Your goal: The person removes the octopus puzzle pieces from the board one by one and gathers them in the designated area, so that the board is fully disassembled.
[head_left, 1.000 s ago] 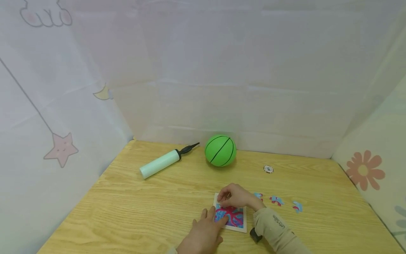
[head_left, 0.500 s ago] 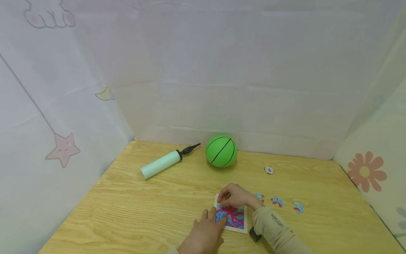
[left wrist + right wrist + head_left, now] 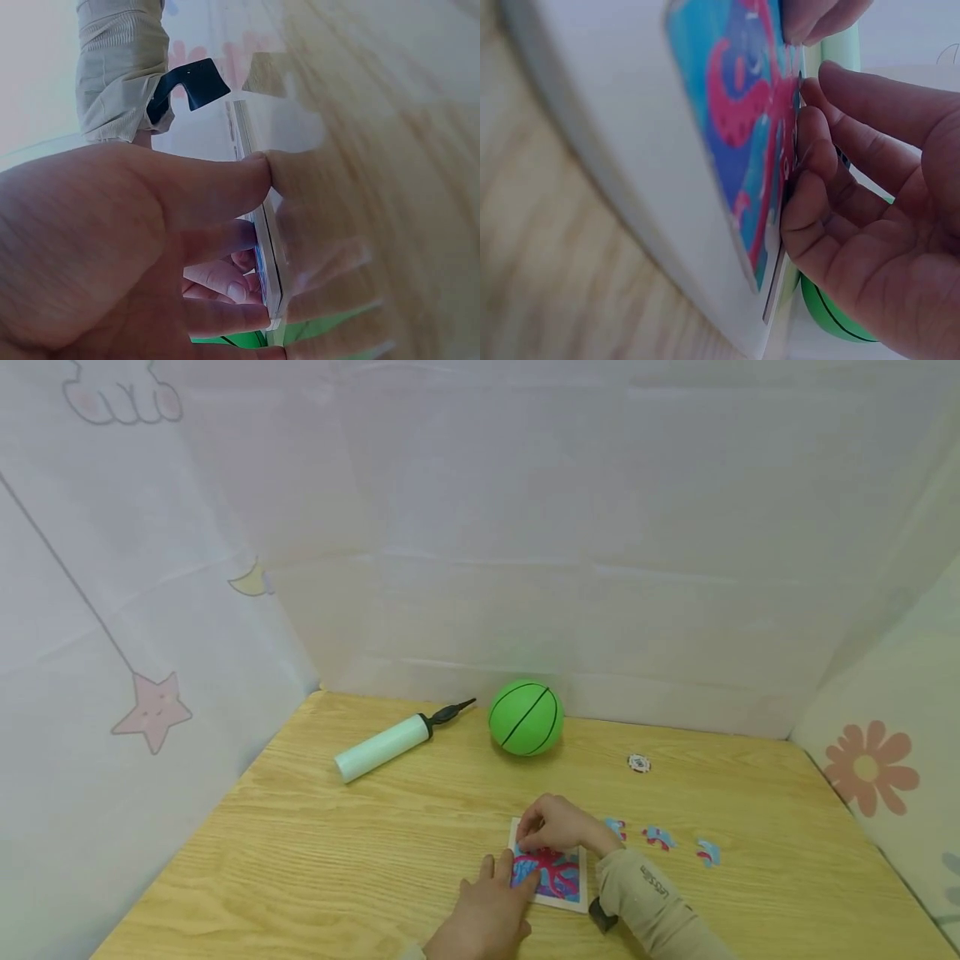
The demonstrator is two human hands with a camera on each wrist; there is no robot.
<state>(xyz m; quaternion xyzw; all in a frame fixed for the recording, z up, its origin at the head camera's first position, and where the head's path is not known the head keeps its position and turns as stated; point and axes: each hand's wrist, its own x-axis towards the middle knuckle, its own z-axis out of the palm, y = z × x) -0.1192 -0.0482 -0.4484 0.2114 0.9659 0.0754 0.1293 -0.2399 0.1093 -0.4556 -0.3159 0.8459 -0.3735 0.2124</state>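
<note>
A small jigsaw puzzle point(image 3: 551, 875) with a pink octopus on blue and purple lies in a white-bordered tray near the table's front. My left hand point(image 3: 483, 914) rests against its lower left side, fingers extended, with fingertips and thumb on the tray point(image 3: 274, 274). Over the upper part, my right hand point(image 3: 558, 824) is curled, thumb and index finger pinching a puzzle piece point(image 3: 801, 81) that they mostly hide. Close to the picture's surface sit the other right fingers point(image 3: 806, 214). Three loose pieces, the nearest puzzle piece point(image 3: 616, 828) partly behind the right wrist, lie to the right.
A green ball point(image 3: 526, 718) stands at the back of the wooden table point(image 3: 337, 860). Left of it lies a mint hand pump point(image 3: 382, 747) with a black nozzle. A poker chip point(image 3: 639, 763) lies at the back right. Fabric walls point(image 3: 480, 527) enclose the table's back and sides.
The head view has shifted slightly, so everything sits a little further right. Both hands keep their places on the puzzle, with hardly any finger movement.
</note>
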